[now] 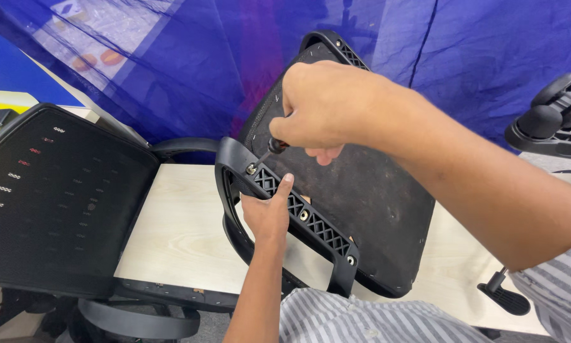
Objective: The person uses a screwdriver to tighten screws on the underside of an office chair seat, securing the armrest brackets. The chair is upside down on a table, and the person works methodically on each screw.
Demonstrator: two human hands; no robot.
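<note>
Right hand: your right hand is wrapped tight around a screwdriver, tip down on a screw.
Left hand: your left hand grips the black armrest, thumb up on its criss-cross side.
Armrest: it lies on the upside-down seat, in the middle, just under your right hand.
Seat: it leans tilted on the pale counter.
Backrest: a black mesh backrest sits to the left, apart from your hands.
Behind: blue sheet.
</note>
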